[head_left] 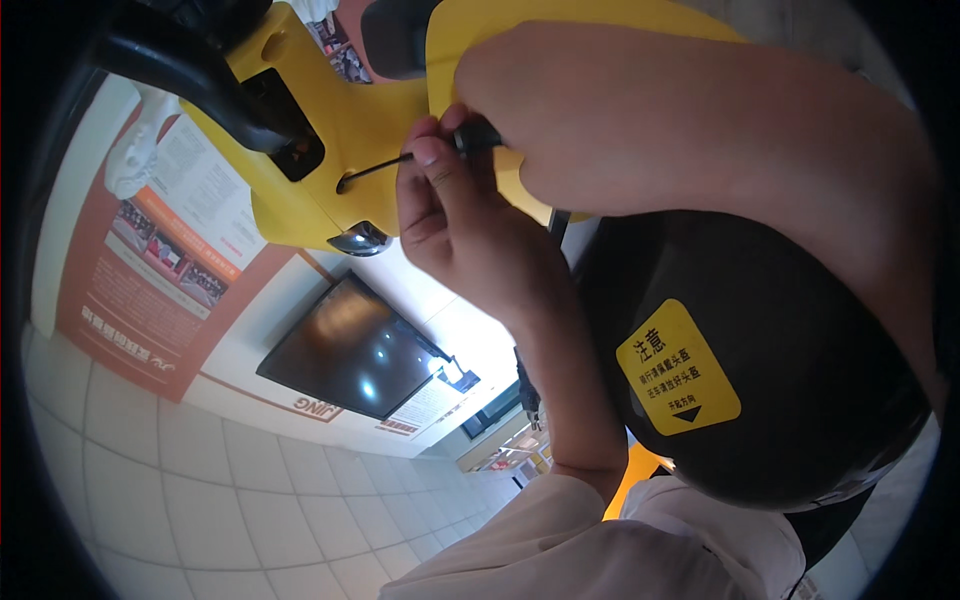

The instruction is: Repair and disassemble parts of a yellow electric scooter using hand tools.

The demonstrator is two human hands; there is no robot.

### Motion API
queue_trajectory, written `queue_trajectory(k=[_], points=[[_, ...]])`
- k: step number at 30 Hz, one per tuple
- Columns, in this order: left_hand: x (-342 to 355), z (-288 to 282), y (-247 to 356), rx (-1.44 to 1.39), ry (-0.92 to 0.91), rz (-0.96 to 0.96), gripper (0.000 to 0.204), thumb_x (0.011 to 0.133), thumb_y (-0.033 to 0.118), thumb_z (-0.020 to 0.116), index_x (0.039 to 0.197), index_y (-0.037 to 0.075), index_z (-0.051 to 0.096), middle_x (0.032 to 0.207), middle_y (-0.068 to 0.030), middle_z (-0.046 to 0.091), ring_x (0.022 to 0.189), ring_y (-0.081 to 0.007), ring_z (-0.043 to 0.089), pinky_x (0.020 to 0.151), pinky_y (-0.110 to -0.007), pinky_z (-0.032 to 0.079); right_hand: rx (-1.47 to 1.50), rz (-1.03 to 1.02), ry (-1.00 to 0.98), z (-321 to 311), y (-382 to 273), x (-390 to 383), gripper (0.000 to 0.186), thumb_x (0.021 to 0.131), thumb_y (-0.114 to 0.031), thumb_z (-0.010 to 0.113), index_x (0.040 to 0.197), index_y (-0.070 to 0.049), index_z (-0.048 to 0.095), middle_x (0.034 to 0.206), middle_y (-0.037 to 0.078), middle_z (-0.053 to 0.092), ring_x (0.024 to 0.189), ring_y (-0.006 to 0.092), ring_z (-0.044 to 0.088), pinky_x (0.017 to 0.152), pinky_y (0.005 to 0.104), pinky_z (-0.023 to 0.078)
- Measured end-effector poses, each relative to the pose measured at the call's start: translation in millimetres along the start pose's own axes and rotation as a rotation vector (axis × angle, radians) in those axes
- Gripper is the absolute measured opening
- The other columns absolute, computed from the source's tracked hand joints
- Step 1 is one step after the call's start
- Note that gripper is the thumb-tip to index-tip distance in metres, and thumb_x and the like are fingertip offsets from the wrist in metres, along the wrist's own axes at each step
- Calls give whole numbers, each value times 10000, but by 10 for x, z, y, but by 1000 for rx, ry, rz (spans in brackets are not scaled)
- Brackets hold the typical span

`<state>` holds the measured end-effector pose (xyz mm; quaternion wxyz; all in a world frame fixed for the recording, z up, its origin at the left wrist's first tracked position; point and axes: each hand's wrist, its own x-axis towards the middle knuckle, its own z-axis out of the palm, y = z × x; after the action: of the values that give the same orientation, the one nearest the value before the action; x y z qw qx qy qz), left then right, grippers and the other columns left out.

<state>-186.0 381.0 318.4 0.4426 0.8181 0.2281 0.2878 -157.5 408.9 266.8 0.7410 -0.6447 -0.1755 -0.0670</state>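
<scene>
A screwdriver (385,167) with a thin dark shaft and a black handle slants across a yellow vehicle body (375,115). Its tip sits at a small dark hole in the yellow panel. My right hand (505,85) is closed around the handle, coming in from the right; its fingers are partly hidden. Just below, my left hand (465,215) pinches the screwdriver where shaft meets handle, thumb uppermost. Beside the tip are a black recessed panel (298,155) and a small shiny lamp (360,238).
A black curved bar (190,80) crosses the upper left. Under my right forearm lies a large dark rounded shell (780,350) with a yellow label (680,367). Beyond are a wall screen (350,345), a poster wall (165,250) and a tiled surface (210,490).
</scene>
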Motion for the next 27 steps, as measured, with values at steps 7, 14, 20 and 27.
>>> queue_trajectory(k=[7,14,20,27], points=[[58,44,-47,-86,-13,22,233,938,199,621,926,-31,648,864,-120,690,797,-153,668,783,-288,552,65,63,31,113,-201,-35,293,866,-215,604,1115,-64,565,980,91,612,914,211,621,781,312,527],[74,-37,-53,33,-37,27,242,932,209,633,959,-32,626,939,-129,691,836,-154,662,826,-268,525,37,100,55,96,-125,-62,303,869,-225,601,1123,-66,555,991,89,607,922,209,619,784,311,528],[-19,-101,-41,-18,-197,-6,194,903,64,643,1054,-42,582,997,-151,689,918,-179,663,919,-296,487,35,125,99,68,-109,-34,311,872,-233,599,1129,-67,546,1001,87,604,929,206,616,787,310,529],[71,9,-82,60,-46,-36,206,877,113,695,991,-32,604,957,-138,696,881,-174,668,870,-261,499,59,181,130,105,-177,-73,321,875,-243,596,1137,-69,536,1013,85,599,937,204,614,790,309,529]])
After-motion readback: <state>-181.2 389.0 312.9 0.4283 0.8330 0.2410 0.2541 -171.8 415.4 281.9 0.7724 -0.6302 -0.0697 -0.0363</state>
